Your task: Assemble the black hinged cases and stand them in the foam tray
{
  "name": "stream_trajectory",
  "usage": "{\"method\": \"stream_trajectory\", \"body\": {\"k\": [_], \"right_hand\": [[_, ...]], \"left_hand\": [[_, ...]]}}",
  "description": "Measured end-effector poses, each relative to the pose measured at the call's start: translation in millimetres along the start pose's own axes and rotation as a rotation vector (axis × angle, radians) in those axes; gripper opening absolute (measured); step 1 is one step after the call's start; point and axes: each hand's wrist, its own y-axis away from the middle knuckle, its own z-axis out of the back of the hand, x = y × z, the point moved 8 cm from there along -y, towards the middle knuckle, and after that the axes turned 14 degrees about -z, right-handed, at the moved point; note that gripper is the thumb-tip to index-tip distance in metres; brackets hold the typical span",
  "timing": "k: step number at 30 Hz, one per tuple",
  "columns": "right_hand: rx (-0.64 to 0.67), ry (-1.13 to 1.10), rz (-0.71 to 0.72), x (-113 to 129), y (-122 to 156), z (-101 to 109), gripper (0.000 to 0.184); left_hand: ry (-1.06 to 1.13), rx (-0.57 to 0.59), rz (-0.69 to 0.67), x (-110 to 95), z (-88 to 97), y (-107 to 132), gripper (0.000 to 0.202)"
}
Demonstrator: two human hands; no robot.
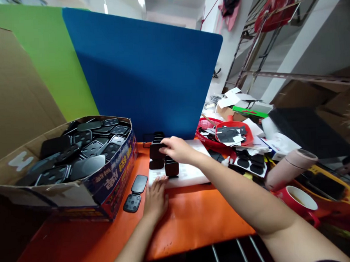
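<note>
A white foam-like block (191,173) lies on the orange table, with black square-cornered cases standing on it in rows. My right hand (178,149) reaches over the block, its fingers closed on the edge of a black case (156,151) in the left row. Another row of upright black cases (172,168) stands just to the right and nearer. My left hand (155,200) lies flat on the table, fingers stretched out, fingertips at the block's near left corner. Left of that hand lies an unfolded black palette case (132,203) with round wells in one half.
A cardboard box (116,189) heaped with black cases (90,149) stands at the left. Behind is a blue panel (148,70). On the right are a red basket (206,139), an orange-red scoop (251,133), a pink tumbler (291,168) and a red mug (297,202).
</note>
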Motion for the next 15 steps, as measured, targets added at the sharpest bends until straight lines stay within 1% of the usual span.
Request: {"method": "stream_trajectory", "body": {"k": [2,3,5,7,11,15], "right_hand": [[0.002,0.189,-0.047,1,-10,-29,0.017],[0.003,0.255,-0.075,-1,-14,-39,0.018],[0.028,0.332,-0.115,-9,-20,-51,0.02],[0.057,0.359,-0.127,-16,-23,-57,0.022],[0.102,0.376,-0.149,-27,-23,-60,0.026],[0.211,0.392,-0.169,-33,-28,-71,0.024]], "left_hand": [[0.0,-0.003,0.003,0,-0.6,1,0.068],[-0.002,-0.006,0.006,1,-0.7,1,0.069],[0.0,-0.017,0.009,2,-0.7,2,0.07],[0.006,-0.027,0.011,2,-0.6,2,0.07],[0.022,-0.037,0.008,3,-1.0,2,0.069],[0.038,-0.032,0.0,4,-2.5,2,0.07]]}}
